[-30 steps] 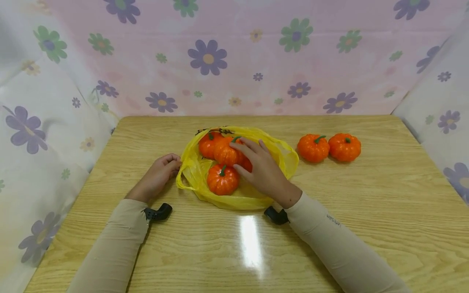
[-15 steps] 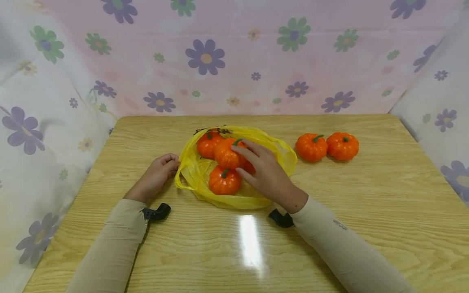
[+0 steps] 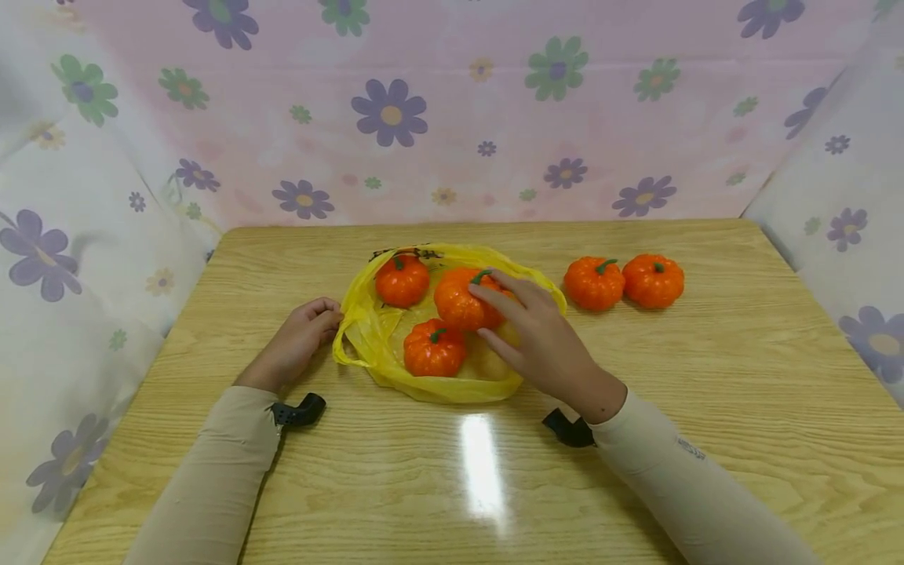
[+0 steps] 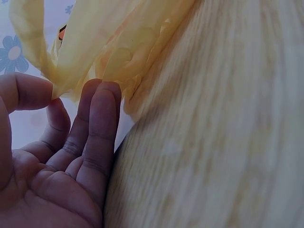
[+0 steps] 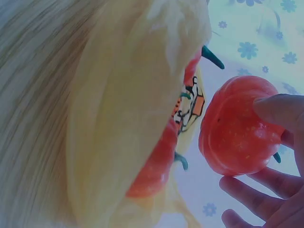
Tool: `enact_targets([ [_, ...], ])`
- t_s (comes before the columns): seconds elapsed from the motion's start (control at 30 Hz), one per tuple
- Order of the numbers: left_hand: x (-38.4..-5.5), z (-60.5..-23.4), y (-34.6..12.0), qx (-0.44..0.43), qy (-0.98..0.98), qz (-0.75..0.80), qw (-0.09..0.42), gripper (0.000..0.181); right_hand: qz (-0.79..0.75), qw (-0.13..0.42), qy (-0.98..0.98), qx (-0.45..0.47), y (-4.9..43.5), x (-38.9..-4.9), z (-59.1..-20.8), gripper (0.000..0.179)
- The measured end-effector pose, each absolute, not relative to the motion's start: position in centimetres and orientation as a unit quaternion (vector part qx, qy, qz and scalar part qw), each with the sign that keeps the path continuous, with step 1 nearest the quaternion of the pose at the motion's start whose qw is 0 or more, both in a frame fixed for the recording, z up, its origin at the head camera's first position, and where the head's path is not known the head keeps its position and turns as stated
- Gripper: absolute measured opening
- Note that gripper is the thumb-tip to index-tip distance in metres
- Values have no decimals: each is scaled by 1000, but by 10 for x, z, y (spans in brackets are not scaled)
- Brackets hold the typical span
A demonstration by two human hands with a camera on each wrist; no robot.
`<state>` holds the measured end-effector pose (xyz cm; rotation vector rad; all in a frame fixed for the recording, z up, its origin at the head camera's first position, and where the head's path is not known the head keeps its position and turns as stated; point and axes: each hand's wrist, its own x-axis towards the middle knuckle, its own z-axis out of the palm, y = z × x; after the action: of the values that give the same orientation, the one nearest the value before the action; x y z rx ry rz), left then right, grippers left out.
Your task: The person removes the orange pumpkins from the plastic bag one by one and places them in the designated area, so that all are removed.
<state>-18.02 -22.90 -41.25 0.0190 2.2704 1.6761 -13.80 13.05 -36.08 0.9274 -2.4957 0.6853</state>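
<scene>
An open yellow plastic bag (image 3: 367,337) lies on the table. My left hand (image 3: 302,337) pinches its left edge between thumb and finger, as the left wrist view shows on the thin film (image 4: 85,52). My right hand (image 3: 544,337) grips an orange toy pumpkin (image 3: 459,300) with a green stem. In the right wrist view that pumpkin (image 5: 240,128) is raised above the bag's rim, thumb on one side and fingers on the other. Inside the bag sit two more pumpkins, one at the back left (image 3: 402,282) and one at the front (image 3: 432,353).
Two further pumpkins, a left one (image 3: 593,284) and a right one (image 3: 654,282), stand side by side on the wooden table (image 3: 671,392), right of the bag. A flower-patterned cloth (image 3: 459,118) hangs behind the table.
The right hand has moved right with the gripped pumpkin, away from the back-left one, which now shows whole. The left hand keeps its pinch on the bag.
</scene>
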Motion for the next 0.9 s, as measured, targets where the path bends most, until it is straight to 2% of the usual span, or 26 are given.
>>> enact_targets([
  [0.37, -179, -411, -228, 11, 786, 598, 158, 25, 232, 239, -881, 336, 156, -137, -360, 63],
  [0.9, -180, -413, -228, 7, 787, 597, 155, 23, 214, 257, -881, 334, 187, -132, -363, 66],
])
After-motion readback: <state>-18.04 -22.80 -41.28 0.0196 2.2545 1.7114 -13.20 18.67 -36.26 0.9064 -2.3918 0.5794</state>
